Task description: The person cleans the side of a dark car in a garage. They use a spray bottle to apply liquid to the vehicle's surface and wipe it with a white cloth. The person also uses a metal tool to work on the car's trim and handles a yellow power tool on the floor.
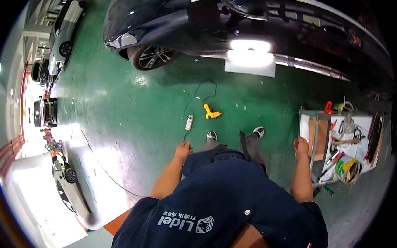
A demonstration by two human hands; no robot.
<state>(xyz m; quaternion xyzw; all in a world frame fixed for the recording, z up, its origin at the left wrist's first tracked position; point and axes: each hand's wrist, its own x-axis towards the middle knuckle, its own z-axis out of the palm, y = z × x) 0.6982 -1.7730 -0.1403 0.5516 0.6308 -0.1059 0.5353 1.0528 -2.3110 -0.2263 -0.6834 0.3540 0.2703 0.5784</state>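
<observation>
My left hand (184,149) hangs at my left side with its fingers curled in and nothing visible in them. Just beyond it on the green floor lies a white power strip (189,123). A yellow hot glue gun (212,112) rests on the floor ahead of my feet, with a dark cord (215,87) looping away from it. At my right side, my right hand (301,146) is loosely closed with no object showing in it. It is next to the left edge of a tool cart (305,127), and whether it touches the cart I cannot tell.
A dark car (197,32) stands across the far side, with a bright lit panel (251,58) against it. On the cart are a tin bucket (348,168), a brown board (319,139) and several tools. A cable (101,166) trails over the floor at left, near parked cars (67,176).
</observation>
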